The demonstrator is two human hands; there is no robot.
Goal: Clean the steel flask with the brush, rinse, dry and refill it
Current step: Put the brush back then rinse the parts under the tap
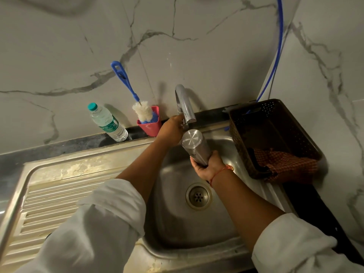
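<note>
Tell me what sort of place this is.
Most likely a home kitchen's washing-up spot: a steel sink with a ribbed drainboard, a tap at its back, and a bottle brush standing in a red holder. The right hand holds a steel flask by the tap.

We saw a brown basket (239, 140) holding a checked cloth (285, 162), with a blue hose (281, 26) running down the wall behind it.

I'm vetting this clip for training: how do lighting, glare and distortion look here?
Head view: dim, warm light; sheen on the base of the steel flask and on the tap; soft shadows on the wall behind tap and water bottle; wide-angle bending bows the sink; nothing notably blurred.
</note>
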